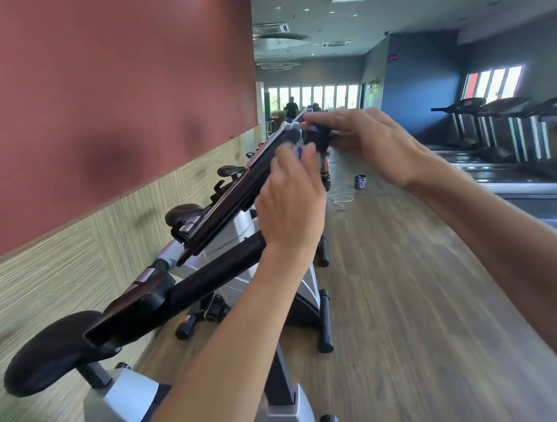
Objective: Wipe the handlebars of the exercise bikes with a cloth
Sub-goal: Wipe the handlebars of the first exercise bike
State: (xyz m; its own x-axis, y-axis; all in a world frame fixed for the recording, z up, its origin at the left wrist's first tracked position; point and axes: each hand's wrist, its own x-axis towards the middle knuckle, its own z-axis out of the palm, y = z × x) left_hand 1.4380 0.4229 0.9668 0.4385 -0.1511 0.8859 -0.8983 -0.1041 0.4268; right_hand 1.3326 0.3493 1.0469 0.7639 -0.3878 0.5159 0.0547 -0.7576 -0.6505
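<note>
The cloth (299, 149) shows only as a small bluish scrap between the fingers of your left hand (291, 196), which pinches it against the black handlebar (235, 194) of the nearest exercise bike (274, 413). That bar runs up and away from you, towards the far end of the room. Your right hand (365, 139) reaches across from the other side, its fingers curled over the dark top end of the same bar, just above your left hand. Below your arms sits the bike's black seat (50, 355), with a row of other bikes (231, 221) lined up behind it along the red and straw-coloured wall (91, 92). A small dark cup (360, 181) stands on the wooden floor (413, 300) near a loose white cord (342, 200). Treadmills (505, 127) stand along the right side.
</note>
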